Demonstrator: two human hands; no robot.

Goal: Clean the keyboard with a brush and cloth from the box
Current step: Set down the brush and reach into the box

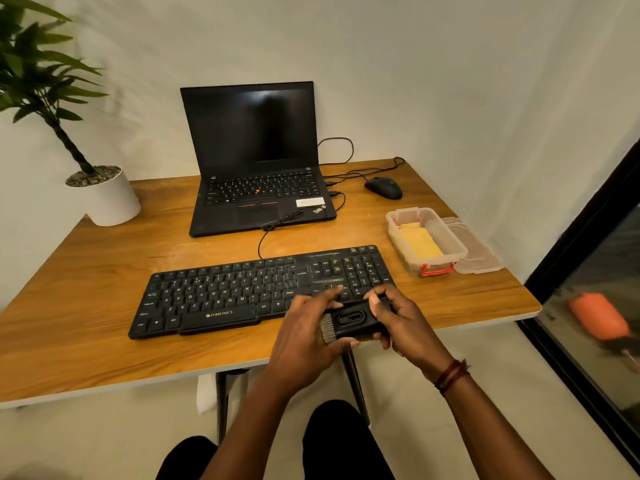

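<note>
Nearest the camera, the person's dark-clad knees are showing below two forearms reaching forward. Both hands are holding a small black plastic keyboard brush (351, 322) over the near edge of the wooden surface (86, 306): the left hand (304, 337) is cupping its grey bristle end, fingers (330, 296) curled over the top, while the right hand (403, 320) is pinching the body end.

The brush's long axis is running left to right, roughly parallel to the long black corded keyboard (256, 289), which is lying just beyond and to the left of the hands, its near right corner hidden under them. The bristles are pointing toward the left hand, so the brush likely needs turning downward before sweeping.

The clear plastic box with red latch (427, 242), holding the folded yellow cloth (420, 245), is sitting open to the right, near the surface's right edge, with its lid (479, 256) beside it. Open room lies left of the keyboard.
</note>
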